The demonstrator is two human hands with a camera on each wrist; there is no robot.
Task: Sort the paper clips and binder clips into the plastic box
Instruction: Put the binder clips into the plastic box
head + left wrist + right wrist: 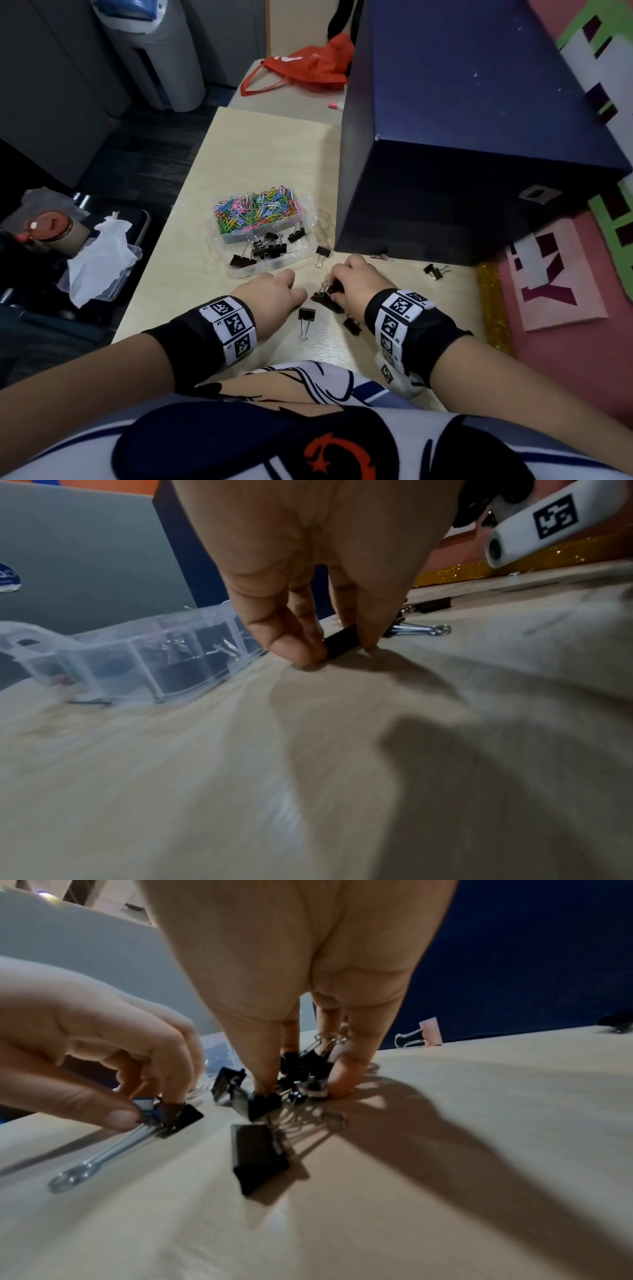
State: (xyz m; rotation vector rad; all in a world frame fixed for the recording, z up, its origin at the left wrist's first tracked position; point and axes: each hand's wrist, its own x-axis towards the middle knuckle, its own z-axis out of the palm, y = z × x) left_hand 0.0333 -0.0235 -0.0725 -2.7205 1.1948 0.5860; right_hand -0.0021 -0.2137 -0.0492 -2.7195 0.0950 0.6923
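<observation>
A clear plastic box [301,260] lies on the table; its far compartment holds coloured paper clips [255,210] and its near one black binder clips [263,248]. Just in front of the box, my left hand [329,653] pinches one black binder clip [342,642] that lies on the tabletop. My right hand [301,1085] has thumb and fingers curled round a small heap of black binder clips [308,1066] on the table. Loose binder clips lie near my hands [306,317], by my right wrist [352,324], beside the box [322,255] and further right [435,271].
A large dark blue box [462,137] stands close behind my right hand, with a small pink clip [380,256] at its foot. A red bag [308,68] lies at the table's far end. Left of the table sit a tray with tissue [99,260] and a cup [54,233].
</observation>
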